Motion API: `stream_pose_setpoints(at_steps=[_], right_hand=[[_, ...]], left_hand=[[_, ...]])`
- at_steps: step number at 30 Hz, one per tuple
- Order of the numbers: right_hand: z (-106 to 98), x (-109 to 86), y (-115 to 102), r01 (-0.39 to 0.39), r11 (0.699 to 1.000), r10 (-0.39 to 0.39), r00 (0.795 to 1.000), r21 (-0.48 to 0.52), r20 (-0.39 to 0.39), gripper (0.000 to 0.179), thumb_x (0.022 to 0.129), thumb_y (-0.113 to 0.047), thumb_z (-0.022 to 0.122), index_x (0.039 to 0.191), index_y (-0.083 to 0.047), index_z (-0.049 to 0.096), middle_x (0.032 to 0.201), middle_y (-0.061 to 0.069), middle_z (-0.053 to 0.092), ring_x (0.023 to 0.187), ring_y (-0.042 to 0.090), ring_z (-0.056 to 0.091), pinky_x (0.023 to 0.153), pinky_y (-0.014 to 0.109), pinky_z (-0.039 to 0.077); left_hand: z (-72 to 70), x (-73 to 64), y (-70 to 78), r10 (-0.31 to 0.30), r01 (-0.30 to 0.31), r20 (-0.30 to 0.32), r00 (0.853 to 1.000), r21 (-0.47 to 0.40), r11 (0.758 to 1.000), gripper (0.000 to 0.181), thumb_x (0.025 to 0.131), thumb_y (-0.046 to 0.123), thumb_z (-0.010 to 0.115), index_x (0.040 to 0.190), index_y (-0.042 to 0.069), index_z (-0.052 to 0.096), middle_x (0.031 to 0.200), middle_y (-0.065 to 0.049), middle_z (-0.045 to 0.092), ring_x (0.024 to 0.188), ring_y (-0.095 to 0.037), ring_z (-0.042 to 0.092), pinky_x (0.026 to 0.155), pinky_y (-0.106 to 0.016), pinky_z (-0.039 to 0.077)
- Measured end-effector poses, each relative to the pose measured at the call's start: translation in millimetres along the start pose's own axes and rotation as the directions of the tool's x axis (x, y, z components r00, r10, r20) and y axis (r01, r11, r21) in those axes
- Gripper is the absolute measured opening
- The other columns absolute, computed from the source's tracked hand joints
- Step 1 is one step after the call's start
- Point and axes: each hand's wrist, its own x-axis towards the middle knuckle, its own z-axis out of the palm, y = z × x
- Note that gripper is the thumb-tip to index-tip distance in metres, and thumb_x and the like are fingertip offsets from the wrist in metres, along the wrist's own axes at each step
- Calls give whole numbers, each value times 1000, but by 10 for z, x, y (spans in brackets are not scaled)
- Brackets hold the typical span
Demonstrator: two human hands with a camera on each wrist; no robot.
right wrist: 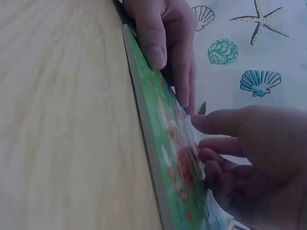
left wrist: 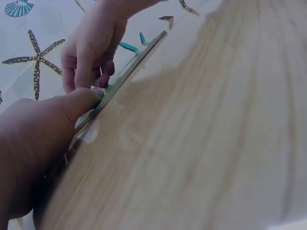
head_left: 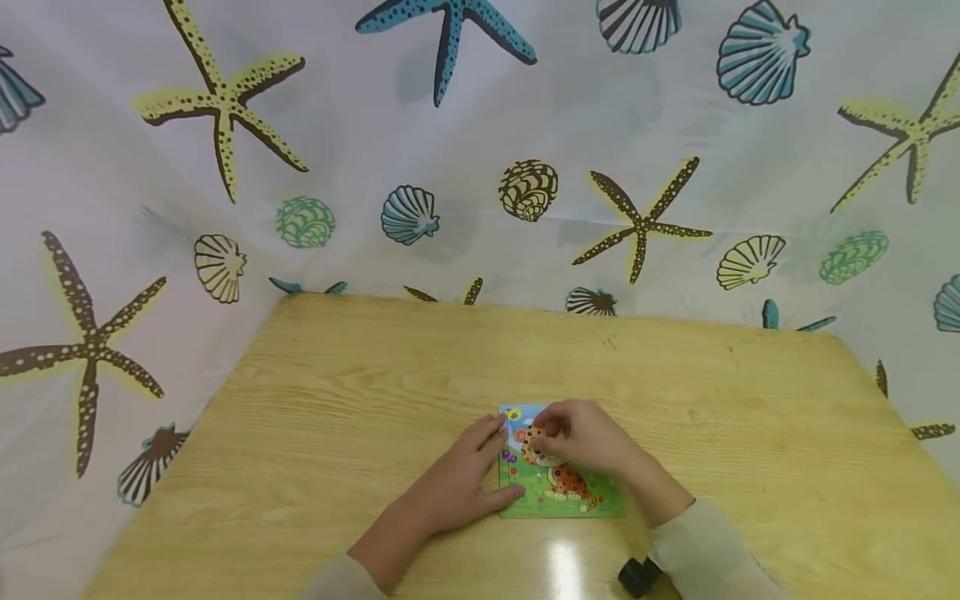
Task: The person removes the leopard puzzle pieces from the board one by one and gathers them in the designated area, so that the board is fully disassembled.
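Note:
A flat picture board (head_left: 525, 492) shows a spotted leopard cub on green grass under a blue sky. My left hand (head_left: 465, 479) rests along its left side, thumb on the lower left part and fingertips at the upper left edge. Over the cub's head is my right hand (head_left: 588, 437), thumb and fingers bent down to the picture. In the right wrist view the board's thick edge (right wrist: 144, 115) shows, and the right thumb (right wrist: 220, 122) and curled fingers meet its surface. Whether a loose piece lies between those fingertips is hidden.
The board lies on a light wooden table (head_left: 337, 400). A small black object (head_left: 639, 577) sits by the right sleeve near the front. Behind and at the sides hangs a white cloth (head_left: 480, 142) printed with starfish and shells.

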Motion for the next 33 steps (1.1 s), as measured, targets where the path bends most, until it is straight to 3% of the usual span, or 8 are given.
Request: stream_pose_setpoints(at_steps=[8, 13, 18, 26, 29, 33], right_hand=[[92, 111, -118, -2, 995, 0, 1000, -99, -18, 35, 90, -25, 76, 116, -3, 71, 91, 2, 72, 77, 8, 63, 67, 26, 55], [60, 160, -166, -18, 994, 21, 1000, -108, 22, 39, 87, -25, 79, 118, -4, 70, 90, 2, 71, 74, 9, 63, 65, 26, 55], [42, 202, -200, -40, 992, 45, 998, -116, 43, 39, 86, -24, 80, 119, -4, 70, 87, 1, 68, 67, 9, 59, 60, 24, 52], [59, 270, -271, -57, 985, 68, 995, -161, 67, 33, 87, -15, 79, 115, -1, 69, 90, 6, 63, 72, 14, 56, 62, 27, 49], [54, 282, -251, -79, 985, 90, 994, -152, 64, 34, 86, -16, 80, 114, -3, 67, 95, 7, 61, 79, 17, 56, 68, 30, 51], [37, 282, -228, -82, 984, 90, 995, -157, 42, 39, 83, -21, 83, 114, -5, 67, 108, 10, 60, 95, 21, 58, 85, 38, 54]], left_hand=[[3, -25, -42, 17, -17, 4, 1000, -34, 999, 78, 95, 52, 62, 150, 1, 42, 163, -15, 28, 151, -38, 24, 120, -53, 32], [-10, -35, -61, 5, -5, -5, 1000, -27, 1000, 69, 94, 54, 63, 146, 10, 51, 163, -13, 29, 151, -37, 25, 120, -53, 32], [-23, -46, -80, 0, -1, -11, 1000, -45, 999, 62, 93, 55, 64, 141, 16, 58, 163, -11, 31, 152, -35, 25, 120, -52, 33], [-21, -57, -107, 19, -22, -52, 998, -65, 998, 56, 89, 51, 71, 137, 23, 62, 160, -12, 36, 149, -39, 29, 119, -53, 34], [-22, -50, -114, 41, -45, -58, 997, -66, 997, 55, 89, 50, 72, 134, 20, 64, 159, -15, 37, 148, -41, 30, 119, -54, 34], [-30, -35, -107, 51, -55, -56, 997, -63, 996, 55, 89, 50, 71, 133, 18, 65, 159, -17, 36, 148, -42, 31, 118, -54, 34]])
